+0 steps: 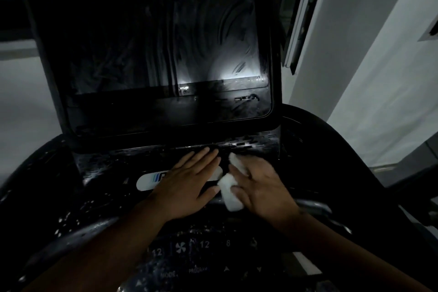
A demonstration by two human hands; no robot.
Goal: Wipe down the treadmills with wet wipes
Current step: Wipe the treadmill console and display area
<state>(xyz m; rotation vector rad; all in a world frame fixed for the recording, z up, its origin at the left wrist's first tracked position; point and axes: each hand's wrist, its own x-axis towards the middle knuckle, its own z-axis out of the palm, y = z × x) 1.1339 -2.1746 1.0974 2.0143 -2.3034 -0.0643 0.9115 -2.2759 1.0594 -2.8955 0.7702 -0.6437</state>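
Treadmill (pixel 166 54): black; the dark screen is streaked with wet smears, and the lower panel is speckled with droplets.
Wet wipe (pixel 228 193): white and crumpled; it is pressed onto the ledge below the screen by the right hand (pixel 263 187).

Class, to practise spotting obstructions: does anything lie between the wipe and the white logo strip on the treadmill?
Yes. The left hand lies flat on the logo strip, covering the end nearest the wipe held in the right hand.

Dim, underexposed view; a white glare patch sits low on the dark treadmill screen (pixel 166 42). The wall (pixel 355 54) looks grey, the edges bow, and detail is soft.
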